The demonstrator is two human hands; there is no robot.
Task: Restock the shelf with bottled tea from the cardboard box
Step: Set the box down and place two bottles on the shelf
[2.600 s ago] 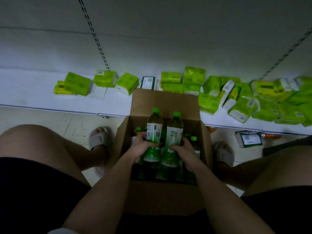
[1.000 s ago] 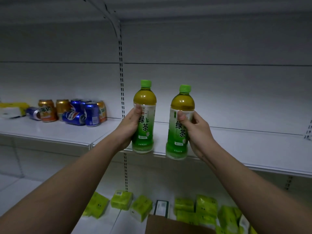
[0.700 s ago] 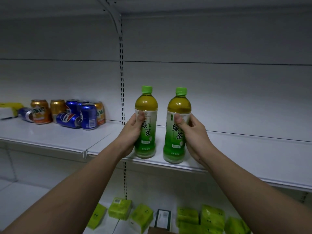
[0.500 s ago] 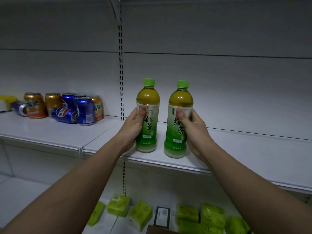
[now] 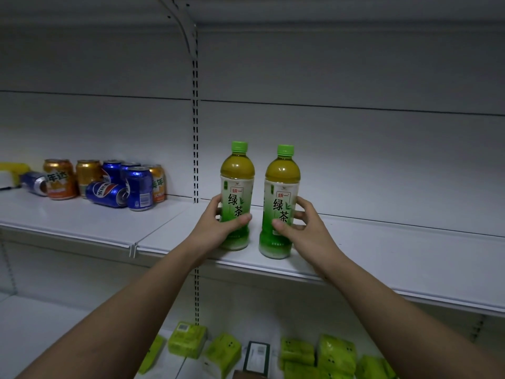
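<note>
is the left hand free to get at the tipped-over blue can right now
Probably not yet: the left hand is wrapped around a tea bottle. The shelf between it and the blue can lies bare.

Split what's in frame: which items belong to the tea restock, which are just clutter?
Job:
- left tea bottle, gripped by left hand
- right tea bottle, gripped by right hand
- middle shelf both bottles stand on

Clutter:
- soda cans, some tipped over
- green tissue packs on the lower shelf

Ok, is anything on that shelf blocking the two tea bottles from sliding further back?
Nothing visible: behind the left bottle and right bottle the shelf is bare to the back panel. The cans sit well left.
</note>
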